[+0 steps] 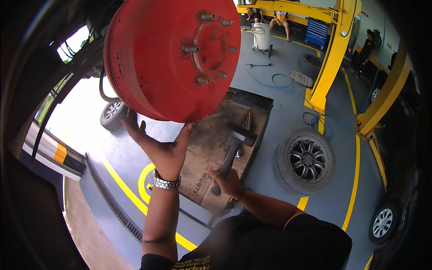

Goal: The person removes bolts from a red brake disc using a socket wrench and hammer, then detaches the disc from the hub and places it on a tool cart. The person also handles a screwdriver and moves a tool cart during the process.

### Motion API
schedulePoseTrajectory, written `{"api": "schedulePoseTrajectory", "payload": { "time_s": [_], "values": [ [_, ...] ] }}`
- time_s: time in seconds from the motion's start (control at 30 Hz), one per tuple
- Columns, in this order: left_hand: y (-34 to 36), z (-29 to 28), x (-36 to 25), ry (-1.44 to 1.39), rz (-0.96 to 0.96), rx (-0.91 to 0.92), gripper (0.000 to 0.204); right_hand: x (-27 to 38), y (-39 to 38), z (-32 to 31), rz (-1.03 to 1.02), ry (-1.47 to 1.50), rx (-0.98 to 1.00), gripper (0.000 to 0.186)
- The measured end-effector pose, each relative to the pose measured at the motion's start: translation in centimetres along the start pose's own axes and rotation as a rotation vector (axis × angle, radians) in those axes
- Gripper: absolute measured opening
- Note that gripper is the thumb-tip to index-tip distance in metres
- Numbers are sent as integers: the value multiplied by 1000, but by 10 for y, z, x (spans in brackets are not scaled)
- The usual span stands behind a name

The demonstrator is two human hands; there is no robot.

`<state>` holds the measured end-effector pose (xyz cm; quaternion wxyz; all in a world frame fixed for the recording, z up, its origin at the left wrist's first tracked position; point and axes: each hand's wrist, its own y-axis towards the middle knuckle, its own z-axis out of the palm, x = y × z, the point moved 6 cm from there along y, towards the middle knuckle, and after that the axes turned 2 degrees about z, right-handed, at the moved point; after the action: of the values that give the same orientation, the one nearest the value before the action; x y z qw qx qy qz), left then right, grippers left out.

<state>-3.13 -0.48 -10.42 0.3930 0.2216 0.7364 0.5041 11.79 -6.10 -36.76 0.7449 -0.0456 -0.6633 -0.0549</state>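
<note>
A red brake drum [148, 58] with wheel studs fills the upper middle. My left hand [159, 153], with a metal watch, reaches up to its lower rim; the thumb and fingers are spread wide, fingertips at or against the rim. My right hand [227, 182] grips the handle of a black mallet [235, 141], whose head sits below and right of the drum. Beneath both hands is a dark-edged platform topped with stained cardboard [200, 148], with small metal tools partly hidden behind the mallet.
Loose wheels [303, 159] [112, 116] lie on the floor. Yellow lift columns [333, 67], blue hose [281, 83], a white wheeled tank [262, 38] and blue tool chest [317, 32] stand right. A floor drain [112, 198] runs left. Several people [281, 22] are in the background.
</note>
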Motion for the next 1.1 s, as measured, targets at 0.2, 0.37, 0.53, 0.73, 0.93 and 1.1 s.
{"api": "schedulePoseTrajectory", "payload": {
  "time_s": [0.2,0.37,0.53,0.73,0.93,1.1],
  "values": [
    [77,23,-127,447,735,169,92,-40,5,-55,-92,-22,-22,23],
    [126,120,-158,961,1050,434,69,-34,41,-88,-127,-213,121,25],
    [120,134,-160,1199,899,786,69,-6,62,-120,-252,-263,293,25],
    [118,161,-170,1516,715,861,68,-29,97,-187,-230,-143,339,28],
    [120,130,-155,1210,924,444,71,15,121,-178,-225,-106,416,32],
    [106,79,-148,1005,392,162,125,127,150,-149,-649,157,485,20]
  ]
}}
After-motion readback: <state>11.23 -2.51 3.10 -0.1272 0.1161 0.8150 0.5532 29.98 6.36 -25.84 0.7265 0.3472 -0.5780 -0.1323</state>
